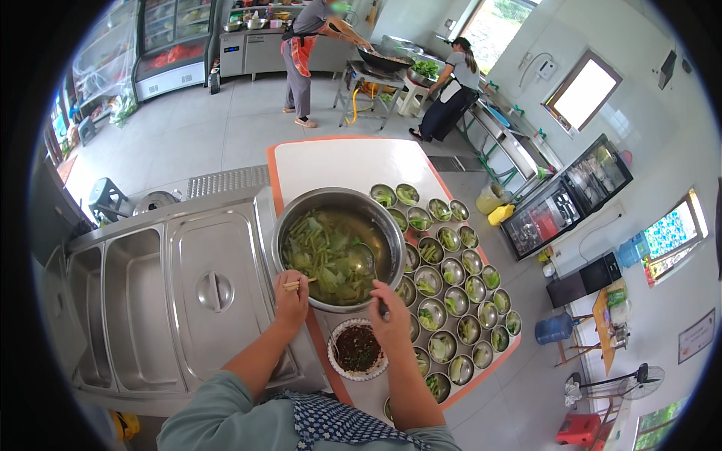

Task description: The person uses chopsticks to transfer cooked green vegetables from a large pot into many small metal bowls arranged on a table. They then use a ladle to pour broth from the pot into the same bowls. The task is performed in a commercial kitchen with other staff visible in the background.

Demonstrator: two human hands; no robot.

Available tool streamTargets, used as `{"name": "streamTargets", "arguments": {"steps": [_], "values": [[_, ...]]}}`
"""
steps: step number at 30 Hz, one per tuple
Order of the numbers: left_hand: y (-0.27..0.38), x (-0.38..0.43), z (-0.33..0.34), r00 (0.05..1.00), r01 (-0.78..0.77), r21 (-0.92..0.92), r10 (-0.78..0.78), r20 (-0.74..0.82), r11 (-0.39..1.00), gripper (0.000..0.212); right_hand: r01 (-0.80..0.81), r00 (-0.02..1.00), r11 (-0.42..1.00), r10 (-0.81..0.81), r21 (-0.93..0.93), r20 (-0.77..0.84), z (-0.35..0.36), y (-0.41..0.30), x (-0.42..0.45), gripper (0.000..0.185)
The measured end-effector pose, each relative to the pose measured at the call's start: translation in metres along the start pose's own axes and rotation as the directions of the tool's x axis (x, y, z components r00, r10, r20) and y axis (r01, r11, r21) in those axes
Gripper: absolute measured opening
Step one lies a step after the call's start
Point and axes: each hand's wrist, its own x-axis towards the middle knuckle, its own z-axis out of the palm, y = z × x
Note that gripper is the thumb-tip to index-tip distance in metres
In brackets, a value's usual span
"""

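Observation:
A large stainless steel pot [285, 222] stands at the table's left side, filled with broth and cooked greens [318, 245]. My left hand [291, 296] is at its near rim, closed around a pair of wooden chopsticks [293, 285] whose tips point into the pot. In my right hand [390, 315] is the dark handle of a metal ladle [359, 260]; the bowl of the ladle sits in the broth. Rows of small steel bowls [432, 313] holding portions of greens spread to the right. Just below the pot lies a patterned bowl of dark sauce [358, 346] with a spoon in it.
At left is a steel food warmer [186, 366] with a lidded pan [216, 291] and open wells. The white table [350, 160] has an orange edge. Beyond it, one person [302, 56] works at a wok [386, 58]; another person [454, 84] bends beside a sink counter [519, 152].

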Motion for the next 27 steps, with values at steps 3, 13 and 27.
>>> {"name": "streamTargets", "arguments": {"steps": [3, 13, 27], "values": [[-0.004, 0.008, -0.002, 1.000, -0.007, -0.022, 0.006, -0.022, 1.000, 0.010, -0.442, 0.889, 0.883, 0.455, 0.160, -0.055, -0.014, 0.001, 0.015, 0.014], [-0.009, 0.014, -0.005, 0.995, 0.081, -0.071, -0.077, 0.068, 0.994, 0.014, -0.680, 0.583, 0.477, 0.813, 0.557, 0.016, -0.032, 0.023, 0.033, 0.030], [-0.011, 0.026, 0.001, 0.997, -0.051, -0.043, 0.053, 0.061, 0.998, 0.009, -0.192, 0.978, 0.978, 0.197, 0.078, -0.073, -0.035, -0.035, 0.028, 0.013]]}}
